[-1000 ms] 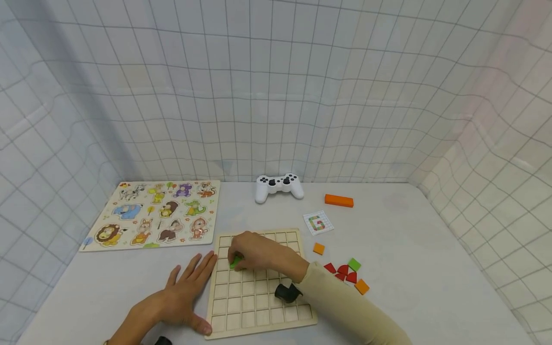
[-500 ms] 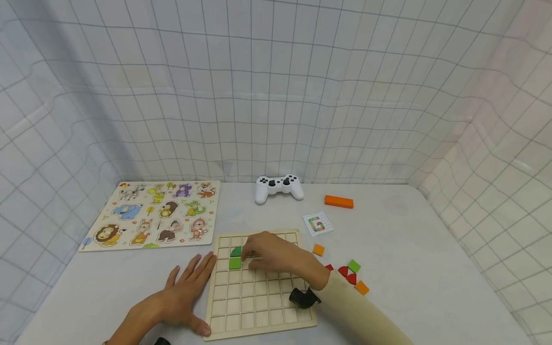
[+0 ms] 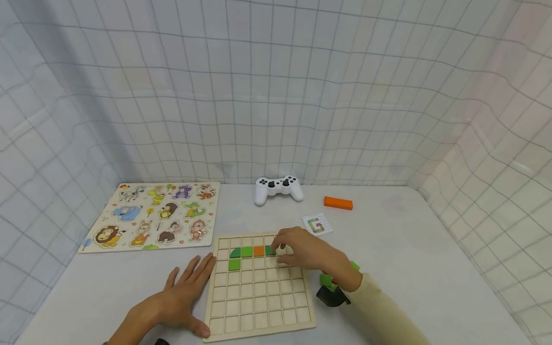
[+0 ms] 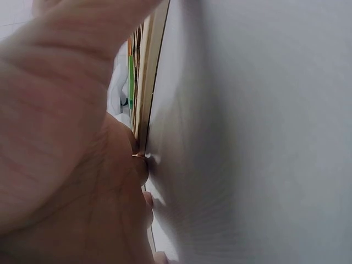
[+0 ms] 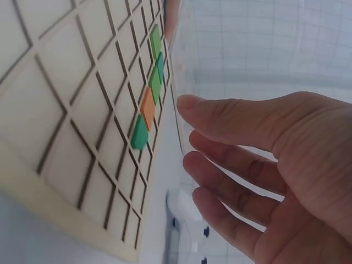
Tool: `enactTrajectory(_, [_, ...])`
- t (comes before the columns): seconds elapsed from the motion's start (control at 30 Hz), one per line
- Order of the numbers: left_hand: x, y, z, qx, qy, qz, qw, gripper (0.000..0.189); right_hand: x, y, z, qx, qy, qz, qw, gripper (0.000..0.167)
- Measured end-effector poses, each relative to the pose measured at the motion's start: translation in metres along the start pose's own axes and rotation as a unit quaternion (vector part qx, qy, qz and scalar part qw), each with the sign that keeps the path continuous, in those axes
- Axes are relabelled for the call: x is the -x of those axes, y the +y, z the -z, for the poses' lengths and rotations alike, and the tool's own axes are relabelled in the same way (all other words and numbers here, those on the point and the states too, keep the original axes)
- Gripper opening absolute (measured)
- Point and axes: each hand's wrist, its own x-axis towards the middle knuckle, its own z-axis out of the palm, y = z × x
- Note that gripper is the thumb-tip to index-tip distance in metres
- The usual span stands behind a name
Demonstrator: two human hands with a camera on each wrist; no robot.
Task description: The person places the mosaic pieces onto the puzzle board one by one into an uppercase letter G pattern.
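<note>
A wooden grid board (image 3: 260, 290) lies on the table. In its second row sit a dark green quarter-round tile (image 3: 235, 252), a light green square (image 3: 247, 251), an orange square (image 3: 258, 251) and another dark green tile (image 3: 269, 250); a light green square (image 3: 235, 264) lies below the first. My right hand (image 3: 304, 247) is over the board's right side, fingertips close to the last tile. In the right wrist view its thumb and fingers (image 5: 220, 115) are apart with nothing between them. My left hand (image 3: 178, 297) rests flat, touching the board's left edge.
A pattern card (image 3: 317, 224) lies behind the board's right corner. Behind are a white game controller (image 3: 279, 189) and an orange bar (image 3: 338, 203). An animal puzzle board (image 3: 148, 215) lies back left. Loose tiles are mostly hidden behind my right wrist.
My right hand has moved rightward across the board from the left green tiles. The light green, orange and right dark green tiles in the second row now show. My left hand has stayed put.
</note>
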Motion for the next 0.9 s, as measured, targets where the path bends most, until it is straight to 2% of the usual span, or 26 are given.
enactTrajectory(0.1, [0.001,-0.002,0.000,0.004,-0.002,0.003,1.0000,0.152,0.006,0.005,0.007,0.007,0.003,-0.010,0.9999,0.020])
enactTrajectory(0.2, [0.001,-0.004,0.000,0.015,-0.002,-0.009,0.9998,0.151,0.013,0.009,0.017,0.012,0.007,-0.020,0.9997,0.022])
enactTrajectory(0.33, [0.001,-0.004,0.000,0.010,0.001,-0.011,0.9999,0.151,0.023,0.018,0.025,0.024,0.017,-0.036,0.9989,0.021])
enactTrajectory(0.63, [0.003,-0.003,0.000,0.019,0.001,-0.017,0.9997,0.151,0.044,0.043,0.021,0.011,0.021,-0.063,0.9978,0.017])
enactTrajectory(0.8, [0.002,-0.003,-0.002,0.004,-0.001,0.008,1.0000,0.152,0.053,0.054,0.020,-0.002,0.013,-0.078,0.9969,0.019])
enactTrajectory(0.9, [0.001,-0.003,-0.002,0.003,0.004,0.008,1.0000,0.152,0.057,0.060,0.021,-0.006,0.010,-0.088,0.9961,0.018])
